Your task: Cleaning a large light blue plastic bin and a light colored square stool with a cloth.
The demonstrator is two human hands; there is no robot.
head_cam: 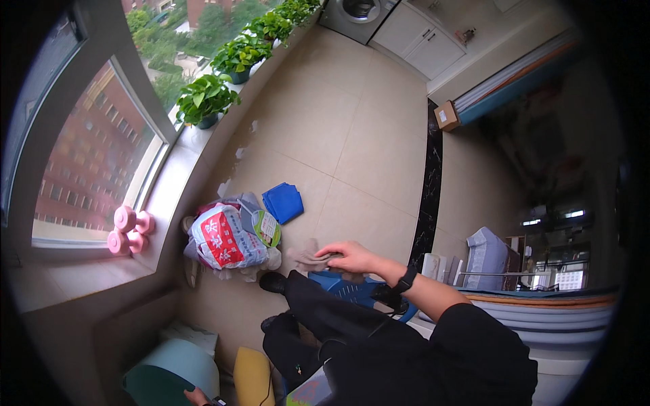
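My right hand [350,256], with a dark band on its wrist, pinches a small crumpled beige-pink cloth [307,256]. Below that hand is a slotted blue plastic item [345,290], partly hidden by my arm and leg. At the bottom edge, my left hand [195,396] has its fingers over the rim of a tilted light teal bin [177,363]; much of that hand is cut off. A stuffed white plastic bag [228,241] with a red printed patch stands on the floor ahead of my feet, a green-and-white round fan [266,228] against it. A folded blue cloth [283,203] lies beside the bag.
Pink dumbbells [127,236] and potted plants [205,101] stand on the windowsill [190,147]. A yellow object [252,375] is beside the bin. Farther off are a washing machine [358,15], white cabinets [421,40] and a cardboard box [447,116].
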